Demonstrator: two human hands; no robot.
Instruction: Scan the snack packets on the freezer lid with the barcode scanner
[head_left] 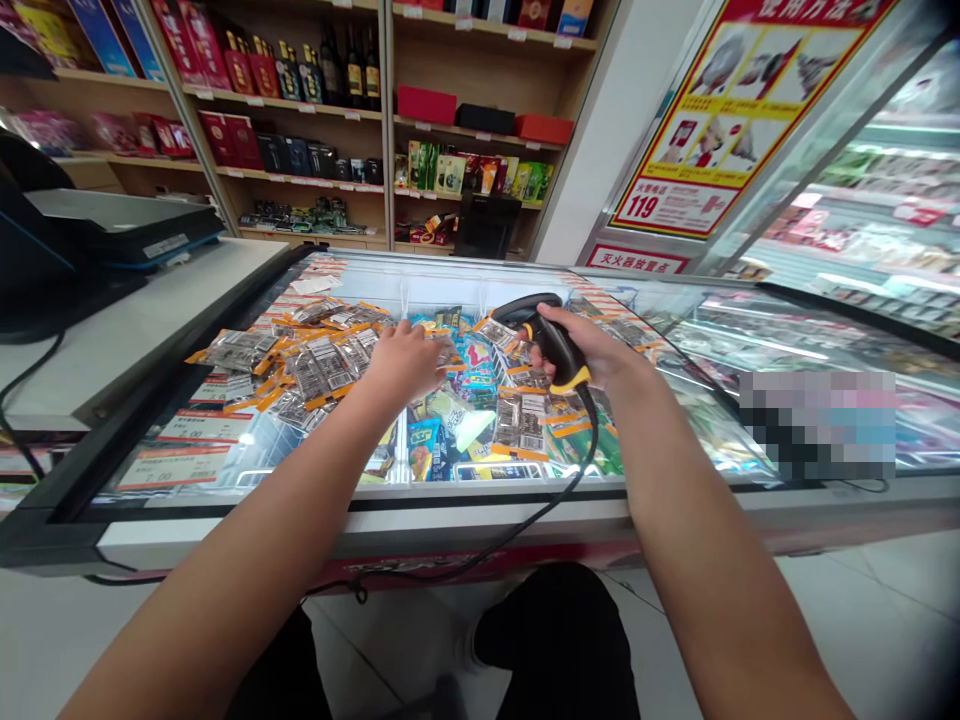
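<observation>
My right hand (581, 340) is wrapped round the grip of a black and yellow barcode scanner (559, 345), its head turned left and its cable hanging toward me. My left hand (409, 362) is curled at the edge of a small clear packet with orange ends (451, 352), over the freezer's glass top; the fingertips are partly hidden. Left of that hand lies a heap of similar packets (319, 370), with printed barcode labels. More such packets (520, 420) are spread below and beside the scanner.
Under the glass, the chest freezer (495, 508) holds colourful bags (431, 445). Price labels (180, 465) lie along its left side. A white counter (112, 330) with a dark machine stands at left. Stocked shelves (300, 105) line the back; the scanner cable (517, 530) droops over the front edge.
</observation>
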